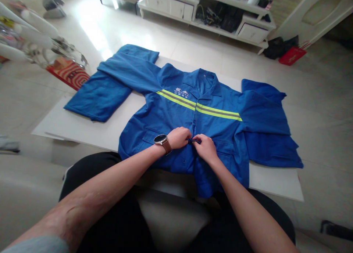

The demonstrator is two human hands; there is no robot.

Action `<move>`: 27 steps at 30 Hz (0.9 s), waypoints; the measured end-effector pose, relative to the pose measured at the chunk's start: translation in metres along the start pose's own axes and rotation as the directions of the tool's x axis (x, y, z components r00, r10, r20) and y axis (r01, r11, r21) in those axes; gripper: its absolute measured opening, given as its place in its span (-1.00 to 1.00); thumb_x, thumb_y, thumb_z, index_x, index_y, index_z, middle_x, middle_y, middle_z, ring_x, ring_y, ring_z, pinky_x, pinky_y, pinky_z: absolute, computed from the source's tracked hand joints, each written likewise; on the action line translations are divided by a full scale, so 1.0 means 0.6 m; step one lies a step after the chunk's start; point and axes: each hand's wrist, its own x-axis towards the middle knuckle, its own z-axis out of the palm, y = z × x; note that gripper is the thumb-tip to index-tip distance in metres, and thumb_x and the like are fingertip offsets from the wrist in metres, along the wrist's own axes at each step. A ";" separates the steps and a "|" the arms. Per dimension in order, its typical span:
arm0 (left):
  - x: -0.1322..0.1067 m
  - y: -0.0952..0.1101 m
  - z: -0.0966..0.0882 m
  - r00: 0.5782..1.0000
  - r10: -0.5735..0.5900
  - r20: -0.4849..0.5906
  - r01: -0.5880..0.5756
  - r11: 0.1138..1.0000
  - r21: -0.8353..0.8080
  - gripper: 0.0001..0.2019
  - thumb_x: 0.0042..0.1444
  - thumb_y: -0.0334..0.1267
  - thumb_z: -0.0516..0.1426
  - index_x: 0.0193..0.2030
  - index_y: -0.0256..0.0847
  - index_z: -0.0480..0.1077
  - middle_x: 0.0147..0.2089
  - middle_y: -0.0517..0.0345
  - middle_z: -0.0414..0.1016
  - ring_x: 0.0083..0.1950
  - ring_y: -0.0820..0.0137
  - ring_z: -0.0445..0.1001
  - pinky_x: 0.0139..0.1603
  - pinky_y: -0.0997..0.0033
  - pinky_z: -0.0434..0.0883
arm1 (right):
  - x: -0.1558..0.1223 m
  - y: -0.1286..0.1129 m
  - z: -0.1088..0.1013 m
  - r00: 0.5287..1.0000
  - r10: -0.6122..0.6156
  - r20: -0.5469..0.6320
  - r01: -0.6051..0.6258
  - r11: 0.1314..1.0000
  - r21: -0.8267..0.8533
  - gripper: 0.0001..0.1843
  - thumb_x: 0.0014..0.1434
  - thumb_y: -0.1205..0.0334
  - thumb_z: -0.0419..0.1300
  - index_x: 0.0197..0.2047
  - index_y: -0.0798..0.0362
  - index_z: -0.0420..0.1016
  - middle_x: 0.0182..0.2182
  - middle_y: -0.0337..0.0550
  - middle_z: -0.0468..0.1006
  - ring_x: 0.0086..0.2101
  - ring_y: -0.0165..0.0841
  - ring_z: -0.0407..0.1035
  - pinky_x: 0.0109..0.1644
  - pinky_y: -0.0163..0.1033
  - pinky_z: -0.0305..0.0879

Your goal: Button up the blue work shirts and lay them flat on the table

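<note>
A blue work jacket with a yellow and grey reflective stripe across the chest lies front side up, its collar away from me. At the middle of its front opening, my left hand, a watch on its wrist, pinches one edge of the cloth. Close beside it, my right hand grips the other edge, fingertips nearly meeting the left ones. A button shows below my left hand. What lies right between the fingertips is too small to make out.
The jacket rests on a low white table, its hem hanging over the near edge by my knees. Folded blue cloth lies under the left sleeve. A white cabinet stands behind, with a red bag on the floor at right.
</note>
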 end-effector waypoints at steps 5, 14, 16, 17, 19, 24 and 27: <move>-0.002 0.002 0.002 0.998 0.054 0.010 -0.055 0.998 0.037 -0.77 0.07 -0.45 0.11 -0.24 -0.15 0.58 -0.19 0.05 0.64 -0.10 0.22 0.57 -0.12 0.33 0.42 | -0.005 -0.005 -0.001 0.999 0.032 -0.015 -0.032 0.999 -0.026 -0.88 0.22 0.17 0.24 -0.23 -0.10 0.63 -0.22 -0.22 0.69 -0.17 -0.24 0.53 -0.14 -0.24 0.30; -0.001 0.002 0.003 1.000 0.026 -0.003 -0.025 0.999 0.020 -0.76 0.07 -0.46 0.10 -0.22 -0.16 0.56 -0.17 0.04 0.64 -0.09 0.21 0.57 -0.11 0.32 0.43 | -0.012 -0.013 0.005 0.997 -0.004 -0.080 -0.002 0.997 -0.078 -0.91 0.28 0.19 0.20 -0.28 -0.08 0.52 -0.22 -0.23 0.61 -0.21 -0.28 0.45 -0.26 -0.27 0.12; -0.001 0.003 0.002 1.000 0.021 -0.009 -0.021 1.000 0.017 -0.77 0.07 -0.46 0.11 -0.24 -0.17 0.56 -0.17 0.03 0.64 -0.11 0.21 0.57 -0.12 0.32 0.43 | -0.013 -0.015 0.006 0.996 -0.008 -0.085 0.000 0.996 -0.091 -0.90 0.29 0.19 0.18 -0.28 -0.07 0.49 -0.23 -0.22 0.60 -0.23 -0.29 0.42 -0.28 -0.26 0.08; -0.001 0.004 0.001 1.000 0.020 -0.010 -0.020 1.000 0.017 -0.78 0.07 -0.46 0.11 -0.25 -0.17 0.56 -0.18 0.02 0.63 -0.11 0.21 0.57 -0.13 0.32 0.43 | -0.014 -0.016 0.006 0.996 -0.007 -0.086 -0.001 0.996 -0.090 -0.90 0.29 0.20 0.17 -0.28 -0.07 0.48 -0.23 -0.22 0.59 -0.24 -0.29 0.41 -0.28 -0.26 0.07; -0.001 0.005 0.000 1.000 0.022 -0.011 -0.022 1.000 0.012 -0.79 0.06 -0.45 0.11 -0.27 -0.17 0.56 -0.20 0.01 0.63 -0.12 0.21 0.57 -0.14 0.32 0.43 | -0.014 -0.017 0.007 0.995 0.004 -0.096 -0.011 0.997 -0.073 -0.90 0.28 0.20 0.18 -0.30 -0.06 0.46 -0.25 -0.23 0.58 -0.25 -0.30 0.40 -0.28 -0.27 0.06; 0.000 0.009 -0.005 0.999 0.014 -0.035 -0.016 0.999 -0.045 -0.79 0.03 -0.45 0.14 -0.26 -0.17 0.58 -0.25 0.05 0.64 -0.15 0.23 0.58 -0.16 0.34 0.42 | -0.012 -0.017 0.004 0.989 0.010 -0.150 -0.016 0.999 -0.035 -0.88 0.22 0.24 0.18 -0.37 -0.03 0.40 -0.33 -0.24 0.55 -0.30 -0.32 0.38 -0.29 -0.26 0.05; 0.000 0.008 -0.006 0.999 0.007 -0.038 -0.010 0.996 -0.092 -0.75 0.02 -0.46 0.14 -0.22 -0.17 0.60 -0.24 0.08 0.65 -0.16 0.26 0.58 -0.15 0.37 0.42 | -0.012 -0.017 0.002 0.986 -0.007 -0.164 0.001 0.999 -0.039 -0.88 0.22 0.24 0.18 -0.38 -0.03 0.38 -0.35 -0.24 0.53 -0.32 -0.32 0.36 -0.29 -0.26 0.04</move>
